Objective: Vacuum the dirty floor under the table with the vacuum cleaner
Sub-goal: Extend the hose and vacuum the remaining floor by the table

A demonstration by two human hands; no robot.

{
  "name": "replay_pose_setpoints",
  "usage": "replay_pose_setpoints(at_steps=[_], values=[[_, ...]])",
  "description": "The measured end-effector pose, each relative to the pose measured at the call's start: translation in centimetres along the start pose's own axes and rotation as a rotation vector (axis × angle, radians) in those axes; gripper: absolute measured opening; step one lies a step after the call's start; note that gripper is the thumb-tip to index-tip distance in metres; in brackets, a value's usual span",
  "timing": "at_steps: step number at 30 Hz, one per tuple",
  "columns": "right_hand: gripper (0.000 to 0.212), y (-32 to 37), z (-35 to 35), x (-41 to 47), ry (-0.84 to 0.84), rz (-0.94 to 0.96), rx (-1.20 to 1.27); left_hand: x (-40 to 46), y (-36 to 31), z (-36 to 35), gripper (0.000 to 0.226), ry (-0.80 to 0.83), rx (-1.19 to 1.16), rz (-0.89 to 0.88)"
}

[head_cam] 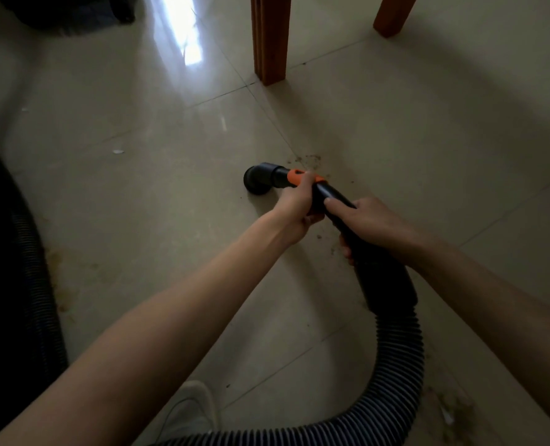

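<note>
The left hand (299, 201) wraps the orange collar (302, 177) while the right hand (370, 220) clasps the wand (338, 201), steadying the nozzle (256, 181) on the floor (138, 204). Dirt (309, 159) lies at its 2 o'clock, seemingly unswept, short of the bench leg (270, 40) at 12.

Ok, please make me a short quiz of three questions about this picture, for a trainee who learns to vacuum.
1. True or false: the nozzle already covers the dirt.
2. Which part does the left hand grip? A) the ribbed hose B) the tube at its orange collar C) a table leg
3. Fill in: the right hand holds the tube ____ the left hand, nearer the hose.

Key:
1. False; the dirt lies beside the tube, to the right of the nozzle.
2. B
3. behind
</note>
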State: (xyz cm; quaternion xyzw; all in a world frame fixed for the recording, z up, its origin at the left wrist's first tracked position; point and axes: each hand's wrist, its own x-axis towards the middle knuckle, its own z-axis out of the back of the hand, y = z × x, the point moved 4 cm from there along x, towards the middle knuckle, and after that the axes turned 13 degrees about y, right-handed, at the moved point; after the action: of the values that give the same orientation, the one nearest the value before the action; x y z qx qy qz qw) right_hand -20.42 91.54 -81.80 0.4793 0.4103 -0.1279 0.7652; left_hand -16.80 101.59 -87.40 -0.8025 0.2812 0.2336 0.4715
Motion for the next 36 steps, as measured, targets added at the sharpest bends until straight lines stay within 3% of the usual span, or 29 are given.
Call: replay_pose_setpoints(at_steps=[11,23,28,36], values=[[0.039,0.3,2.6,-1.4,0.211,-0.037,0.330,0.5,-0.4,-2.6,0.019,0.078,-0.100,0.006],[0.040,3.8,2.7,1.2,0.078,0.080,0.385,2.2,-3.5,-2.8,0.040,0.089,-0.167,-0.007],[0.040,3.0,2.3,1.4,0.046,0.101,0.393,2.5,-3.2,-2.5,0.029,0.145,-0.167,0.007],[0.039,2.0,-1.7,2.5,-0.001,0.165,0.469,1.4,-4.0,0.7,0.020,0.028,0.022,0.075]])
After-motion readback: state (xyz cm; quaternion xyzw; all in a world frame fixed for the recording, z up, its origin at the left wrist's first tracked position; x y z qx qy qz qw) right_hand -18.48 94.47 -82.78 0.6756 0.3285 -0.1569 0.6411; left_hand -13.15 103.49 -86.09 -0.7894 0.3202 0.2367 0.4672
